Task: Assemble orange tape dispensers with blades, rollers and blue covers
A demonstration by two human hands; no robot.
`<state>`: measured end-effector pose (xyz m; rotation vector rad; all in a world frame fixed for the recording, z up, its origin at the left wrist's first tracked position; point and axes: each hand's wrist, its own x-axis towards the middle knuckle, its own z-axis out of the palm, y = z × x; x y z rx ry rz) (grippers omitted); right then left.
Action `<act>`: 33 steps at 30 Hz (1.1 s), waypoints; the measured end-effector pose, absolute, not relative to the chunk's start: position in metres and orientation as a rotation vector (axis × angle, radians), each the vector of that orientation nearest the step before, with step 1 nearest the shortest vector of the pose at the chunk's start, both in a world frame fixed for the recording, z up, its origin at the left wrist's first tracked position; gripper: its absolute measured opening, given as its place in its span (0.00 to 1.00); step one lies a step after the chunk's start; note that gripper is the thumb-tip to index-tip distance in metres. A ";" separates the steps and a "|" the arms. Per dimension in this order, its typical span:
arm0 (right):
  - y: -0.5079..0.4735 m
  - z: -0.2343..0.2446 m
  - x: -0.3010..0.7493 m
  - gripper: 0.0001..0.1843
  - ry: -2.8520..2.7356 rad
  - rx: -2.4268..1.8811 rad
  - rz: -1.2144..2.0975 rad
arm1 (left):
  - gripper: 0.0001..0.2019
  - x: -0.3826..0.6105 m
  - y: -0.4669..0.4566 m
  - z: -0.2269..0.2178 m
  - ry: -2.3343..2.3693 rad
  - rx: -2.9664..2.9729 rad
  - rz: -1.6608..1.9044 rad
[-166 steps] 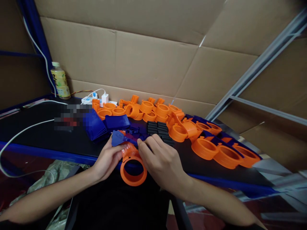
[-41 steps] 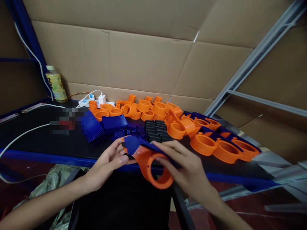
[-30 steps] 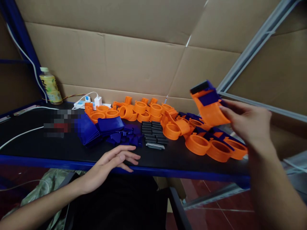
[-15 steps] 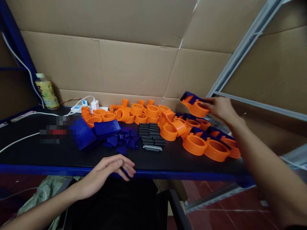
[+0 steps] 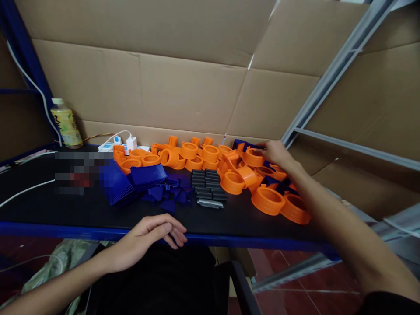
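Observation:
My right hand (image 5: 277, 153) pinches an orange ring-shaped plastic part (image 5: 253, 157) that has a dark blue piece fitted on it. This part is low over the back of the right-hand group, touching or nearly touching its neighbours. Nearest to me in that group are orange rings (image 5: 267, 202), several of them joined to dark blue pieces. At the table's front edge my left hand (image 5: 155, 229) rests with its fingers loosely stretched and nothing in them. Between the hands are black cylindrical pieces (image 5: 205, 183), small blue pieces (image 5: 167, 192) and a grey utility knife (image 5: 210, 204).
Stacked blue panels (image 5: 147, 173) lie in front of more orange parts (image 5: 189, 150). At the back left are a yellow-labelled bottle (image 5: 66, 124) and a power strip with a white charger (image 5: 131, 141). Cardboard walls (image 5: 190, 96) and a metal post (image 5: 328, 78) bound the table.
My right hand has lowered the orange part with its blue piece from the air to the back of the right-hand group, moving left and down. My left hand has hardly moved.

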<state>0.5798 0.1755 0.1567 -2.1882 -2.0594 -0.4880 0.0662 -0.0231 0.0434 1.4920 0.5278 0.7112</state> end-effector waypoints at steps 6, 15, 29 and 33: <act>0.167 0.161 0.617 0.17 -1.868 -2.361 -0.495 | 0.17 0.067 -0.024 0.045 0.523 1.486 0.716; 0.157 0.153 0.653 0.18 -1.689 -2.519 -0.361 | 0.18 0.068 -0.024 0.045 0.531 1.491 0.710; 0.148 0.160 0.625 0.18 -1.847 -2.298 -0.452 | 0.18 0.066 -0.022 0.044 0.531 1.522 0.681; 0.159 0.156 0.587 0.17 -2.205 -2.143 -0.322 | 0.18 0.066 -0.022 0.045 0.538 1.534 0.673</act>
